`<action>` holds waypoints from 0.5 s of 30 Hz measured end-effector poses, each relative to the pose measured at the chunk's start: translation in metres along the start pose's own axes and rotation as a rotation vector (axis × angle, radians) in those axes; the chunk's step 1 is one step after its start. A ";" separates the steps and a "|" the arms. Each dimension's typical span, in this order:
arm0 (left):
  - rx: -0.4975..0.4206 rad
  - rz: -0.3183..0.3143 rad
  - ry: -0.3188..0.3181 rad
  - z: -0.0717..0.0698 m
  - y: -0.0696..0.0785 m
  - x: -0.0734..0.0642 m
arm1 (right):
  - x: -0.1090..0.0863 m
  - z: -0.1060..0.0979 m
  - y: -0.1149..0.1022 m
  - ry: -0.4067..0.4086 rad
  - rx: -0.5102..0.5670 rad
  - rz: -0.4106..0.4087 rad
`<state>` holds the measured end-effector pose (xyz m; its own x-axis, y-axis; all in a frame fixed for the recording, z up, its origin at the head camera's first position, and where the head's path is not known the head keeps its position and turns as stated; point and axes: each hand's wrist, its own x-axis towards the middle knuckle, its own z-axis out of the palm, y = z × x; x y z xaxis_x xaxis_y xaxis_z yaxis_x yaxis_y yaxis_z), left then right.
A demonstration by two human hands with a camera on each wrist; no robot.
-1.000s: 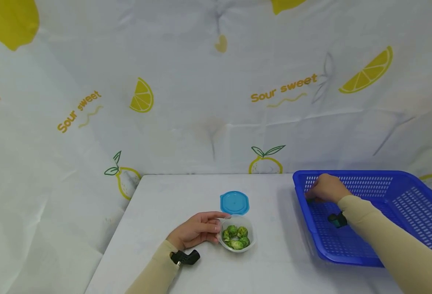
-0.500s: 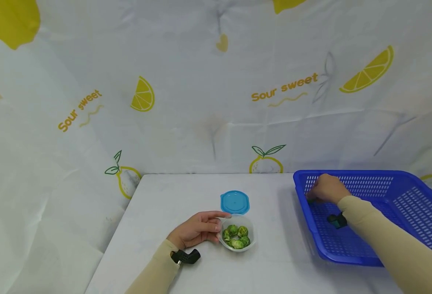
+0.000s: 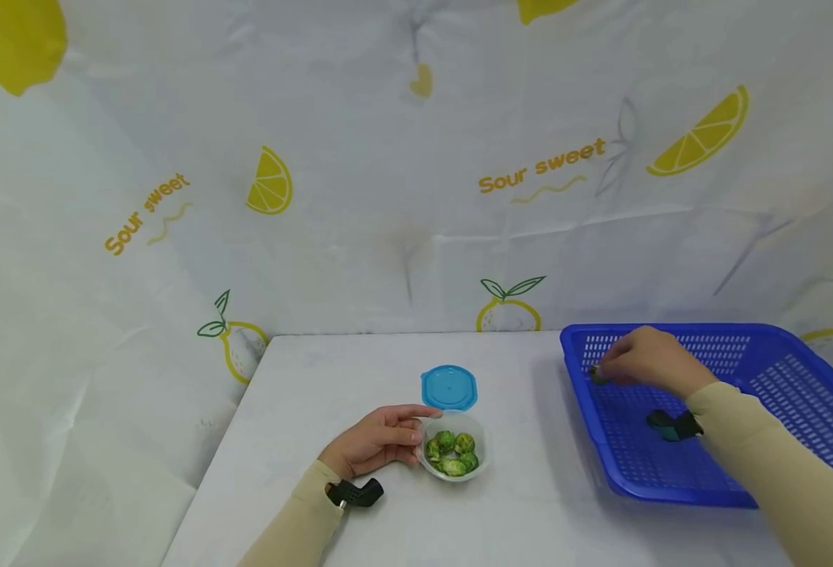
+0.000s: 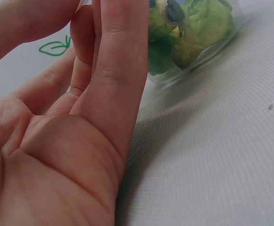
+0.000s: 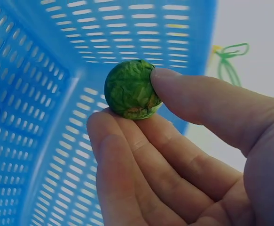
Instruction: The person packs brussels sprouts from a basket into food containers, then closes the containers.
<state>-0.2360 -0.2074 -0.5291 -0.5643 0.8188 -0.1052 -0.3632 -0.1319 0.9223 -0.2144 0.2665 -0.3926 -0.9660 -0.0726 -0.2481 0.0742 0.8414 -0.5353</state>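
Note:
In the right wrist view, my right hand pinches a green Brussels sprout between thumb and fingertips. The hand is inside the blue plastic basket, near its left wall. My left hand lies at the left side of a small clear container, its fairly straight fingers against the side and rim. Several Brussels sprouts lie in that container. Part of the container shows behind the fingers in the left wrist view.
A blue lid lies flat on the white table, just behind the container. The basket stands at the table's right side, its walls slotted. Behind the table hangs a white cloth with lemon prints.
My right hand has shifted slightly right inside the basket, and the sprout at its fingertips shows more clearly. My left hand and the container stay in place; the head view has shifted slightly.

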 end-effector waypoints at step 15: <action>0.008 0.003 0.009 0.003 0.002 0.000 | -0.034 -0.022 -0.037 0.089 -0.076 -0.090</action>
<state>-0.2344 -0.2060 -0.5256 -0.5722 0.8132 -0.1060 -0.3554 -0.1294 0.9257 -0.1901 0.2502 -0.3465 -0.9863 -0.1043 -0.1274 -0.0292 0.8721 -0.4885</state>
